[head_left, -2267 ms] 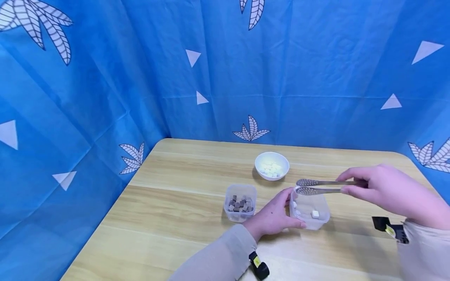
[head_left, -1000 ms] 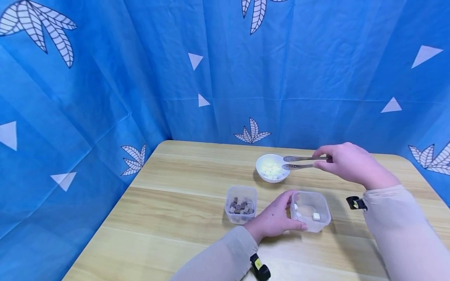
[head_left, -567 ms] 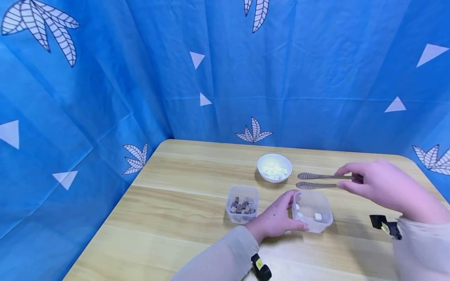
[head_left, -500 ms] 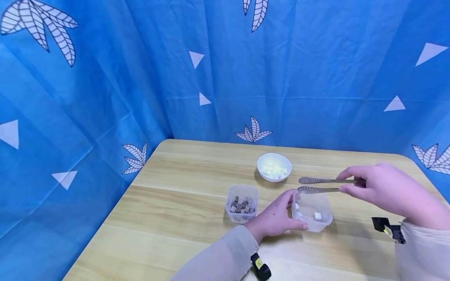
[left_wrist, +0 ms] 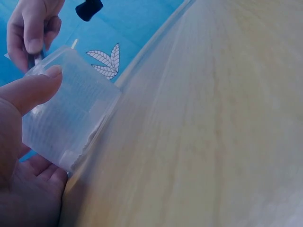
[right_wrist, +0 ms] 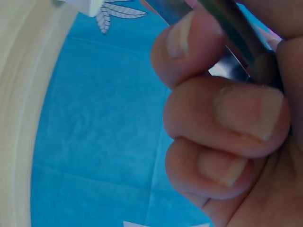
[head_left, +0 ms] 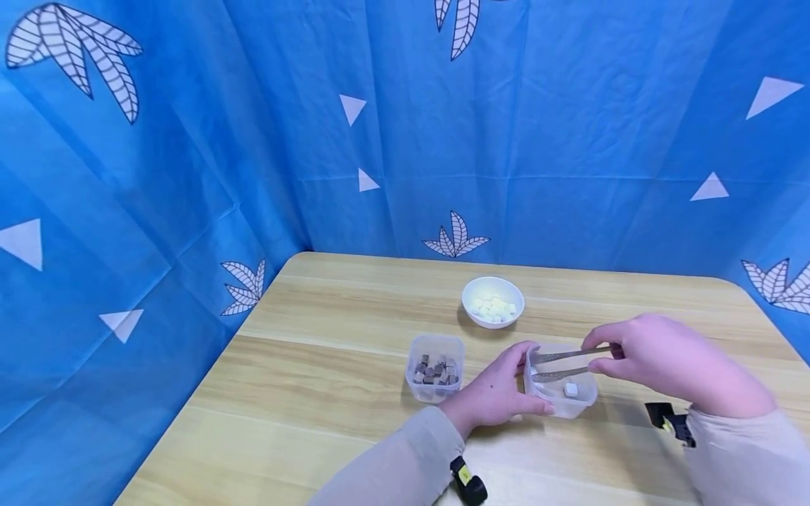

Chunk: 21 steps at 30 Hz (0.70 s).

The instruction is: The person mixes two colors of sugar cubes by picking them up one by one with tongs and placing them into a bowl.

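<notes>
My left hand (head_left: pixel 496 390) grips a clear plastic container (head_left: pixel 560 407) on its left side, thumb on the near wall and fingers round the far corner. In the left wrist view the thumb presses the container's wall (left_wrist: pixel 71 113). Inside lie a white cube (head_left: pixel 571 389) and more white pieces near the left wall, partly hidden by the tongs. Metal tongs (head_left: pixel 563 355) with dotted tips are in my right hand (head_left: pixel 664 362), the spread tips inside the container at its left. In the right wrist view, curled fingers (right_wrist: pixel 222 113) hold the tongs' handle end.
A white bowl (head_left: pixel 474 313) of small white cubes stands behind the container. Left of my left hand is another clear container (head_left: pixel 414 390) with several brown cubes. A blue patterned curtain (head_left: pixel 538 140) borders the wooden table (head_left: pixel 304 393) at the back and left.
My right hand took the tongs from beside the bowl back over the container, then lowered the tips into it, moving left and toward me. The left hand keeps its grip.
</notes>
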Available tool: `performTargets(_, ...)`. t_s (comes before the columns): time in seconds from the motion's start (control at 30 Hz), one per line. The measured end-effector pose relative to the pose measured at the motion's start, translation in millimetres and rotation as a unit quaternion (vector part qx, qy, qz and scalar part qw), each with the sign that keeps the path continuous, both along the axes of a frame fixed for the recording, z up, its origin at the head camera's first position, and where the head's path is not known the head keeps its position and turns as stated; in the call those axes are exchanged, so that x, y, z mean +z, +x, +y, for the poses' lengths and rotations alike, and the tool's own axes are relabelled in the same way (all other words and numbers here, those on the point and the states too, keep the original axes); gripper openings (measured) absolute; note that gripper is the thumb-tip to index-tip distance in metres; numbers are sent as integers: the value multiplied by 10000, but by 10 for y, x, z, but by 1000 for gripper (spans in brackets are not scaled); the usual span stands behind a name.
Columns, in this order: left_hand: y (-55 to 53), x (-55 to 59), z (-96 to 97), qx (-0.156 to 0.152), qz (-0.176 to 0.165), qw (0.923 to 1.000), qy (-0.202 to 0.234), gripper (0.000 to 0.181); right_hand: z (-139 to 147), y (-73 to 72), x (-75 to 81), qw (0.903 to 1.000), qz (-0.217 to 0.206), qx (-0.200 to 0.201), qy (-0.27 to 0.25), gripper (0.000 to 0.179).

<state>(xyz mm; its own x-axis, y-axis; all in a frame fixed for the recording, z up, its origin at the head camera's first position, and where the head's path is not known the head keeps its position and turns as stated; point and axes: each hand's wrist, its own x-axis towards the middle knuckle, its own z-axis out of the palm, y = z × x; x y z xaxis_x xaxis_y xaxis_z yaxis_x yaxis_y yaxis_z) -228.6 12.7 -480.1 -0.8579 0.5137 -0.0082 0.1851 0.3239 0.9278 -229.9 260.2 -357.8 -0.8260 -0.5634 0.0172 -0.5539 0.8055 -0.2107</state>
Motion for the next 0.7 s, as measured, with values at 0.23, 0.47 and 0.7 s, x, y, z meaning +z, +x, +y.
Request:
performTargets(0.23, -4, -4, -15, 18, -11, 10000, -44, 98, -21, -62, -76, 9999, -35, 102, -75, 15)
performTargets(0.47, -11, -21, -15, -42, 26, 10000, 15, 98, 0, -81, -104, 9993, 41, 309, -205, 13)
performTargets(0.7, -2, -4, -13, -35, 25, 10000, -17, 96, 57, -61, -53, 9990, 241, 357, -148, 12)
